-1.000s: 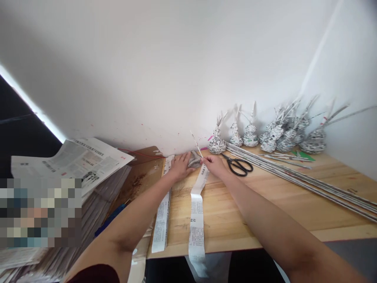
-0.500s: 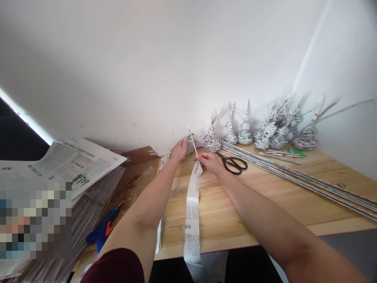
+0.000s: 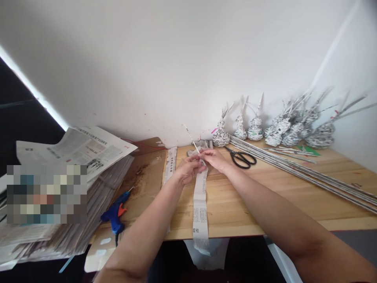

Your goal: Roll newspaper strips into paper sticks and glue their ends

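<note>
A long newspaper strip (image 3: pixel 200 204) lies over the wooden table and hangs past its front edge. Its far end is rolled into a thin paper tube (image 3: pixel 192 137) that slants up and to the left. My right hand (image 3: pixel 212 158) pinches the strip where the rolled part begins. Close beside it, my left hand (image 3: pixel 190 169) has its fingers curled against the same spot, closed on the strip; its fingertips are partly hidden. A crumpled greyish cloth-like thing (image 3: pixel 200 147) sits just behind my hands. Black-handled scissors (image 3: pixel 242 158) lie to the right of my right hand.
Woven paper gourd shapes (image 3: pixel 255 129) stand along the wall. Long paper rods (image 3: pixel 294 171) stretch across the table's right side. At left are a blue glue gun (image 3: pixel 114 215), a cardboard sheet (image 3: pixel 147 165) and a newspaper stack (image 3: pixel 97 208). More strips (image 3: pixel 171 159) lie left of my hands.
My left hand has come from the crumpled thing at the back to the strip beside my right hand. The view has shifted, showing more of the glue gun. My right hand keeps its pinch.
</note>
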The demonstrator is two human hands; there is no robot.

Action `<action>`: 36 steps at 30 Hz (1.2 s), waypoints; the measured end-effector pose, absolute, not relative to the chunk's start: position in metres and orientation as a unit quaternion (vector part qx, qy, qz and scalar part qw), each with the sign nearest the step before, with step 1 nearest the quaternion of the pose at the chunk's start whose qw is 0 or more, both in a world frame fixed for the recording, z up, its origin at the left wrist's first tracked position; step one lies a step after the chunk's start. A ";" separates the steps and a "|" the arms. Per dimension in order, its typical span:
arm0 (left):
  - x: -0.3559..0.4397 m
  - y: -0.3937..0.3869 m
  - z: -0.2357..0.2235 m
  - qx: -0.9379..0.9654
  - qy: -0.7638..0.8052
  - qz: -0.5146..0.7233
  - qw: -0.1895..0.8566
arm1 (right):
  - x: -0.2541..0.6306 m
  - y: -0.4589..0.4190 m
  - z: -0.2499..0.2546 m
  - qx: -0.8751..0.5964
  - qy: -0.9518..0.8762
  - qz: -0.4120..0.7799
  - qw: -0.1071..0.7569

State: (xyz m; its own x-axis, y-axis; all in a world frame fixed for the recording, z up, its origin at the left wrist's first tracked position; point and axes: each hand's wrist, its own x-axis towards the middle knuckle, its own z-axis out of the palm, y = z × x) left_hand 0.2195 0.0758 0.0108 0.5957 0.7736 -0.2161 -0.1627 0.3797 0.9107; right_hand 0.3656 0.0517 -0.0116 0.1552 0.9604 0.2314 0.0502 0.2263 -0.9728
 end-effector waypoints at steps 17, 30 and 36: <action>0.188 0.069 0.016 0.483 0.317 0.273 0.769 | 0.380 0.051 -0.019 -0.703 -0.632 -0.055 0.322; 0.193 0.070 0.007 0.528 0.200 0.263 0.783 | 0.376 0.056 -0.016 -0.755 -0.581 -0.026 0.304; 0.194 0.070 0.002 0.535 0.186 0.240 0.788 | 0.363 0.058 -0.014 -0.644 -0.673 0.111 0.348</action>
State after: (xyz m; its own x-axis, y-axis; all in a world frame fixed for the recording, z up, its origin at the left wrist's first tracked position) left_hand 0.1936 0.0698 0.0018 0.8154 0.5777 -0.0364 -0.1795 0.3122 0.9329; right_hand 0.3629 0.0581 -0.0135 0.0707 0.9431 0.3250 0.7893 0.1464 -0.5963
